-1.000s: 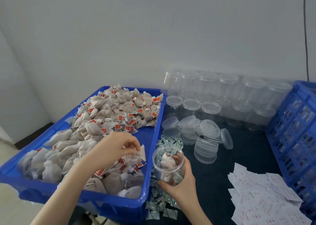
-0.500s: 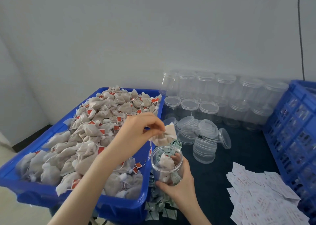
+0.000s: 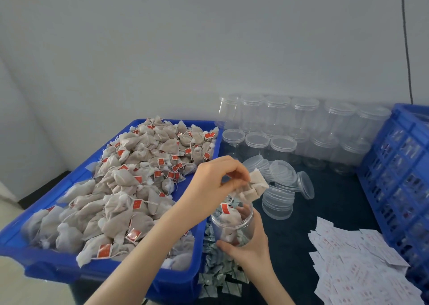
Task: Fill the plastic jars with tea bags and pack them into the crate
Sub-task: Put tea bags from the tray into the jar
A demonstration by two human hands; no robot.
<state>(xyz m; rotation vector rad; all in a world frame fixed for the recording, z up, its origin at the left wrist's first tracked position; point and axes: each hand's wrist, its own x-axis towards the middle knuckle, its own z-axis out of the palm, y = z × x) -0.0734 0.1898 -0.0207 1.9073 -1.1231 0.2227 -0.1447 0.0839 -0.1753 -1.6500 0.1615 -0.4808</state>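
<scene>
Open jar (image 3: 233,225) sits on the dark tabletop (image 3: 336,202) just beside the blue tray (image 3: 69,267) of loose tea bags (image 3: 130,188), already part filled. One tea bag (image 3: 251,188) hangs right above its mouth, red tag (image 3: 225,209) dangling at the rim.

Risks, as I judge them:
- bag sits slightly right of the mouth, so a drop from here may catch the rim and land on the lids (image 3: 278,202) or table
- string/tag could snag on the rim and drag the bag back out
- jar is light plastic (little weight in it); a push from above could tip it if the lower grip slackens

Left hand (image 3: 216,184): raised over the jar, wrist bent down, fingertips pinching the bag's top corner. Right hand (image 3: 251,249): low, wrapped round the jar's base and far wall, holding it upright. Hands close, one above the other, not touching.

Crate (image 3: 399,170) stands at the right edge, well apart. Empty lidded jars (image 3: 278,128) are stacked along the wall.
</scene>
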